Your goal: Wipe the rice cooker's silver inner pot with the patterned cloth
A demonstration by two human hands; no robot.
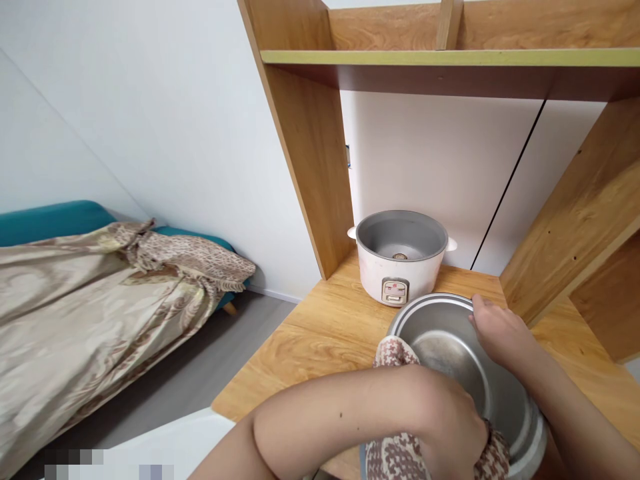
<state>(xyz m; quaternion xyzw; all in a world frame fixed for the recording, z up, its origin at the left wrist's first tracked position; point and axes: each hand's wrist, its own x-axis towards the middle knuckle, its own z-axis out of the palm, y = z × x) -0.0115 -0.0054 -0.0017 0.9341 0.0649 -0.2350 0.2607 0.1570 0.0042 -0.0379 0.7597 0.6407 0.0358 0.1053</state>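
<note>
Left grip (450,420) tight on checked cloth (395,353) in tilted pot (500,393), mouth up; right grip (500,330) clamped on rim (435,300).

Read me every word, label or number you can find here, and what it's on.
Nothing here can be read.
On the rice cooker, front panel: small red mark, too small to read.
In the bottom left corner of the picture: pixelated patch, unreadable.
On the metal pot in the right hand and the patterned cloth in the left hand: no writing shows.

Empty steel pot (460,363) tilted above the counter (320,327), houndstooth cloth (395,352) apparently against its rim.
</note>
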